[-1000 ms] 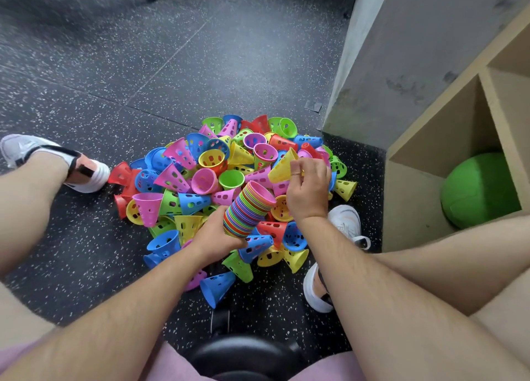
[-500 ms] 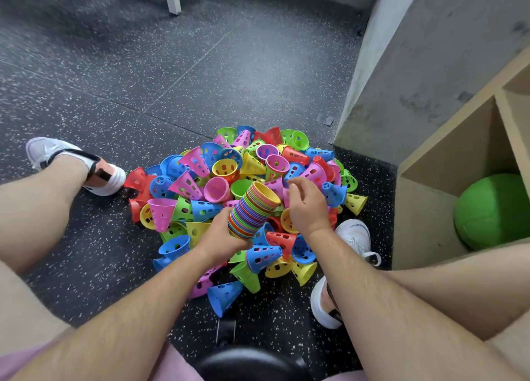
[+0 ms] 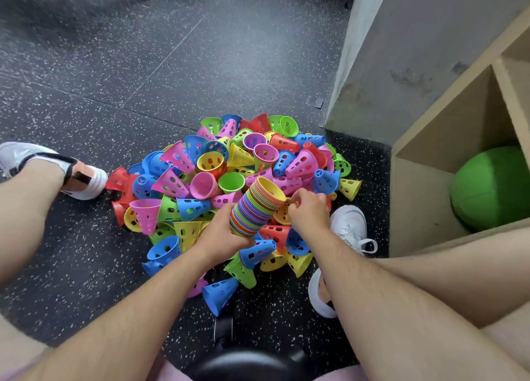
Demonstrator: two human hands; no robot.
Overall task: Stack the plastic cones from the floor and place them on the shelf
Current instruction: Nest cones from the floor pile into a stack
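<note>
Shelf cubby point(image 3: 459, 128) holds a green ball point(image 3: 493, 185). Left hand point(image 3: 220, 233) wraps the stacked cones point(image 3: 256, 205); right hand point(image 3: 309, 210) curls at a yellow cone point(image 3: 281, 215), hold unclear.

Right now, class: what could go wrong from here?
1. The left grip holds the tall stack near its bottom only, and it leans; upper cones might slide off.
2. Loose cones lie beside the right shoe; a step could crush them.
3. A green ball sits in the near compartment of the shelf, so room there may be tight.
</note>
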